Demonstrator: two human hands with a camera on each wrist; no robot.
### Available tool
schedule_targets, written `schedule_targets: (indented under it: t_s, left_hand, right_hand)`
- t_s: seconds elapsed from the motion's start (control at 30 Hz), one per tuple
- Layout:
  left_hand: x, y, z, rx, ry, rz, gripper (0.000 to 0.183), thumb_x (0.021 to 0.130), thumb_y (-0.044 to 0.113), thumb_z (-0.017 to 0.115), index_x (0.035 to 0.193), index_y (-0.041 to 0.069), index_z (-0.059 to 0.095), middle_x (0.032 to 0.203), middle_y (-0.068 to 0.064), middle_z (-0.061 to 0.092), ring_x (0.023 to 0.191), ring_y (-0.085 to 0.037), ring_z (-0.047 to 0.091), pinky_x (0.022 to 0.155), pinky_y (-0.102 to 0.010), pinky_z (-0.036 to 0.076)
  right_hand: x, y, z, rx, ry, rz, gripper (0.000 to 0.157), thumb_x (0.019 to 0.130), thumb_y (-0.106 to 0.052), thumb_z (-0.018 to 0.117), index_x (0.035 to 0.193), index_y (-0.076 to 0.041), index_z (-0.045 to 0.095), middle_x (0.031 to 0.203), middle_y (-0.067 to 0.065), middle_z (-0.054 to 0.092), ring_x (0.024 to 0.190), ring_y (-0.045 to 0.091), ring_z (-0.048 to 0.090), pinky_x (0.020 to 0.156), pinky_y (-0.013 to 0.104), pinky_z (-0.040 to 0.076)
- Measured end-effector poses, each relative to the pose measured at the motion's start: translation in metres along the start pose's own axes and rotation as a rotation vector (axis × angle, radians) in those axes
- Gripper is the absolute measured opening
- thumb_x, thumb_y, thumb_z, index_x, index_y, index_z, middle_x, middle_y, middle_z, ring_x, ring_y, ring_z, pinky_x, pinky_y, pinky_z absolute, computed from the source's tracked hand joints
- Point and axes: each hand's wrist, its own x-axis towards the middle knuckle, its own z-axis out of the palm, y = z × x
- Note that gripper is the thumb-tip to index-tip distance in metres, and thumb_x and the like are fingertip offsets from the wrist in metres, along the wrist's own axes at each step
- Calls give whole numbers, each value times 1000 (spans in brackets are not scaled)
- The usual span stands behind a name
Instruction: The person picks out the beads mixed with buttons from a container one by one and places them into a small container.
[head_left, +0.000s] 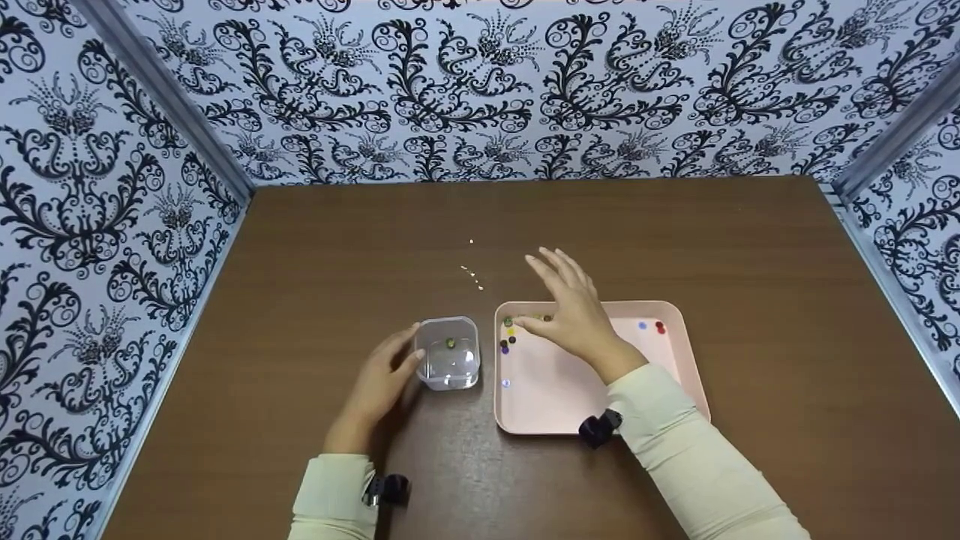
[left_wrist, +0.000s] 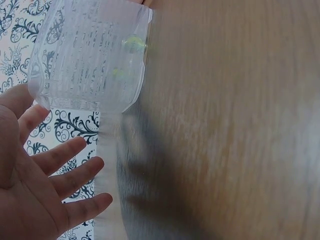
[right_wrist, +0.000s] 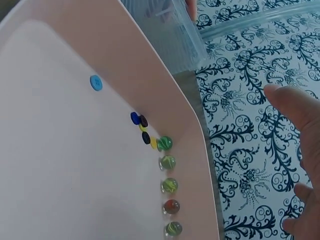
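Note:
A clear plastic container [head_left: 452,382] stands left of the pink tray [head_left: 694,375], with a green marble [head_left: 450,343] inside it. My left hand [head_left: 381,379] touches the container's left rim with thumb and index finger; in the left wrist view its other fingers [left_wrist: 75,177] are spread apart. Above the tray's far side my right hand [head_left: 574,315] hovers with fingers extended, and nothing shows in it. Several marbles [right_wrist: 169,185] line one tray wall in the right wrist view. Near them lie small buttons, among them a dark blue button [right_wrist: 135,118] and a light blue button [right_wrist: 96,83].
Red buttons [head_left: 660,328] and a pale blue button [head_left: 642,325] lie near the tray's far right corner. Small bright specks [head_left: 472,274] show on the brown table [head_left: 337,247] beyond the container. Patterned panels [head_left: 480,97] enclose the table's back and sides.

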Motion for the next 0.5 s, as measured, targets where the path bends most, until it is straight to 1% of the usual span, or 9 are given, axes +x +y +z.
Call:
schedule_targets:
  t_s: [0.27,0.5]
  left_hand:
    - [0,0,-1,-5,5,-10,46,96,20,61,139,8,52,142,-18,50,135,-36,39,114,-52,26]
    - [0,0,-1,7,-2,-2,46,96,21,61,139,8,52,141,-19,49,135,-37,40,113,-52,27]
  right_hand:
    - [1,8,-3,32,12,11,84,74,-30,84,145,-11,44,152,14,35,143,35,24,113,59,19]
    - [0,17,-8,73,38,35,82,75,-22,84,145,-10,44,151,14,37,142,33,27,113,55,25]
